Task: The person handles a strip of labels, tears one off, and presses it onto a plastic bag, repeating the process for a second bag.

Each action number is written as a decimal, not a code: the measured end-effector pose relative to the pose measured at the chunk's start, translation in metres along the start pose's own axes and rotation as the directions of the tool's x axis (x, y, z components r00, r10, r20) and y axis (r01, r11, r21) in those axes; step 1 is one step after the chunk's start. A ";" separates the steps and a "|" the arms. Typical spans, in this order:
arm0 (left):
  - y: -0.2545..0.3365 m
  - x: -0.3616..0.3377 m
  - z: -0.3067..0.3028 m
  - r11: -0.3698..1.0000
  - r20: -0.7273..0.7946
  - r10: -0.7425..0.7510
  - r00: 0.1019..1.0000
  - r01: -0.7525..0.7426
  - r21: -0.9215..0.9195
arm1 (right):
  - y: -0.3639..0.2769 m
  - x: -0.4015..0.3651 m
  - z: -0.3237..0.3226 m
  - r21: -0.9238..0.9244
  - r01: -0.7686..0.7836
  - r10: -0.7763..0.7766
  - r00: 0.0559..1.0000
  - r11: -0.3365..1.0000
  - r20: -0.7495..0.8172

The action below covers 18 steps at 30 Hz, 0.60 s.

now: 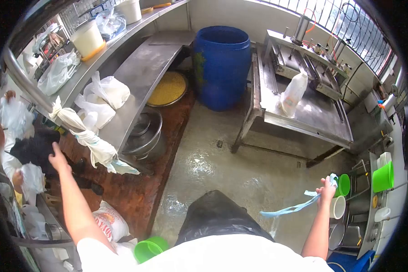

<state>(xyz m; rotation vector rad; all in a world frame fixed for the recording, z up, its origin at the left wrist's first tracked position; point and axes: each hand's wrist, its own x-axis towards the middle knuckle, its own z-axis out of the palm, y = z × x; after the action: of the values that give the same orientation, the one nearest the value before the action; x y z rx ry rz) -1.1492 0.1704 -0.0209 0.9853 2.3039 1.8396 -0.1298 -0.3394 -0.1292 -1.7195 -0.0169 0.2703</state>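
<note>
My right hand (pixel 325 189), off to the right, is closed around a light blue cloth strip (pixel 289 210). The strip's long end hangs out to the left over the wet floor. On the other side, my left arm reaches forward, and my left hand (pixel 59 159) has its fingers apart with nothing visible in them. Nearest to that hand is a knotted white cloth (pixel 99 147) draped over the end of the steel shelf. Beyond the left hand stands another person in dark clothing (pixel 34 147), partly hidden, beside white plastic bags (pixel 32 179).
A blue barrel (pixel 222 68) stands at the back. Right of it is a steel table (pixel 303 119) bearing a machine and a bagged white item (pixel 294 95). White bags (pixel 106 93) lie on the lower steel shelf (pixel 143 59). Green buckets (pixel 383 177) are at right.
</note>
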 end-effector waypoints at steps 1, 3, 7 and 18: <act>0.025 0.001 -0.014 0.998 -0.056 0.057 0.997 -0.058 -0.004 | -0.002 0.004 -0.002 0.029 0.003 -0.003 1.000 1.000 0.013; 0.063 0.015 -0.037 0.961 -0.286 0.162 0.944 -0.085 0.263 | -0.001 0.014 -0.009 0.058 0.013 -0.013 1.000 0.998 0.013; 0.103 0.090 -0.075 0.834 -0.282 0.102 0.954 0.072 0.547 | 0.000 0.021 -0.033 0.163 -0.008 0.017 0.998 0.987 -0.056; 0.135 0.040 -0.099 0.972 0.026 0.020 0.999 -0.026 0.232 | 0.057 0.024 -0.147 0.172 -0.041 0.102 0.925 0.984 -0.367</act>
<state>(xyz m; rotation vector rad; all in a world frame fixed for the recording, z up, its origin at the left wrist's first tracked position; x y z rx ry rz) -1.1592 0.1176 0.1427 1.0561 2.5478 1.5812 -0.0868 -0.4881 -0.1684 -1.5870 0.3418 -0.0083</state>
